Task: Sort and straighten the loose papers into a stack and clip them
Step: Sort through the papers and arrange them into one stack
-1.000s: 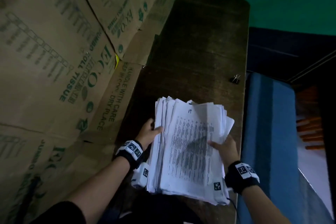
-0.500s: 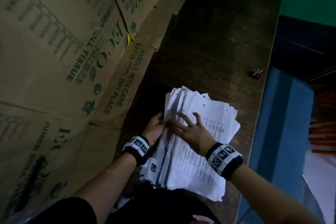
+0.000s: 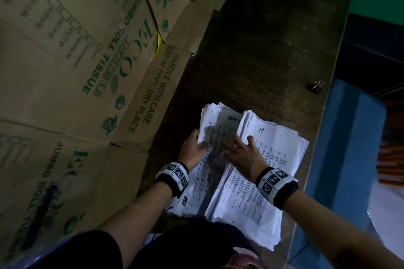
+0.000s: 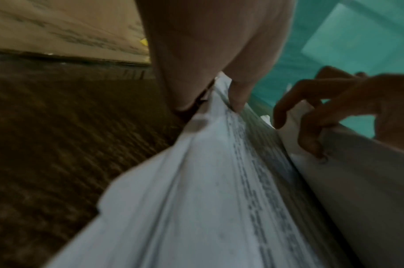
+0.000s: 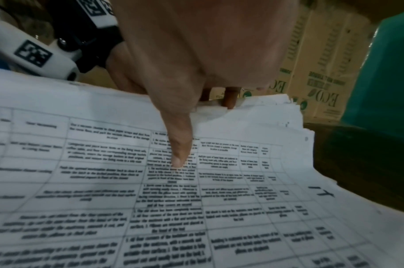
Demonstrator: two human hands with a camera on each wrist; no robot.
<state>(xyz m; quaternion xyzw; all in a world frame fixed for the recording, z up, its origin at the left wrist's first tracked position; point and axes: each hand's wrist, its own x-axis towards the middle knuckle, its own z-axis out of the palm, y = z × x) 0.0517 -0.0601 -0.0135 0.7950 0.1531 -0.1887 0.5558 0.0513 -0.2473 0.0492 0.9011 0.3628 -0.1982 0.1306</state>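
A thick pile of printed white papers lies on the dark wooden table point(image 3: 262, 50), split into two bundles. The upper bundle point(image 3: 275, 159), marked "IT" on top, is shifted right and uncovers the lower bundle point(image 3: 216, 129). My left hand point(image 3: 194, 148) grips the lower bundle's left edge, thumb point(image 4: 237, 94) on top. My right hand point(image 3: 242, 155) lies spread on the upper bundle, fingertips point(image 4: 311, 141) at its left edge and thumb point(image 5: 180, 145) pressing the top sheet point(image 5: 219, 208). A black binder clip point(image 3: 316, 87) sits apart near the table's right edge.
Flattened cardboard boxes point(image 3: 76, 72) printed in green stand along the table's left side. A blue surface point(image 3: 349, 148) lies beyond the right edge, with orange sticks point(image 3: 391, 159) farther right. A green wall is at the back.
My right hand crossed from the pile's right edge to its left part. The upper bundle has since slid right and uncovered the sheets beneath. My left hand stayed on the left edge.
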